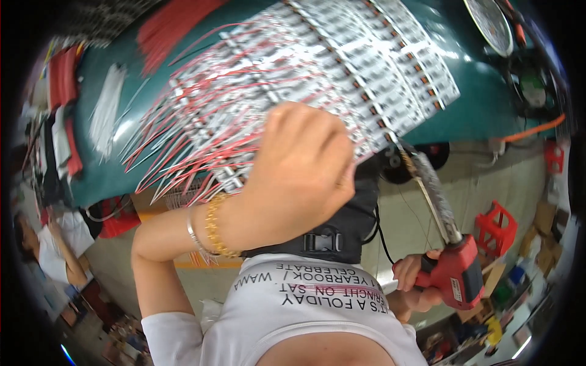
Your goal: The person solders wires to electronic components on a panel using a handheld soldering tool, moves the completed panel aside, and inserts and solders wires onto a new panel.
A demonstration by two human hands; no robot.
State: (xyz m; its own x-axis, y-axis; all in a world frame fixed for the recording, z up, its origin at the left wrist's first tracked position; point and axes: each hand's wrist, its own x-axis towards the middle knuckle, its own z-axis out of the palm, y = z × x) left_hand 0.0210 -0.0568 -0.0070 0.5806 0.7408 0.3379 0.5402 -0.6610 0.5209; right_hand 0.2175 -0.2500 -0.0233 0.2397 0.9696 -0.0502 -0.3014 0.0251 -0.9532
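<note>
My left hand (305, 161) is closed in a fist over the near edge of a white panel of circuit boards (360, 67). Its fingertips are turned away, so what they may pinch is hidden. Red and white wires (177, 155) stick out from the panel's left part. My right hand (418, 283) is wrapped round the handle of a red soldering gun (461, 274), low on the right. The gun's long metal barrel points up and left. Its tip is close to the panel's near right corner; I cannot tell whether they touch.
On the green table (476, 116) lie a bundle of red wires (171, 30) and a bundle of white wires (107, 113). A round-framed object (490, 24) and a dark fan-like device (531, 88) are at the right. A red stool (495, 229) stands beyond the gun. Another person (64, 244) sits at far left.
</note>
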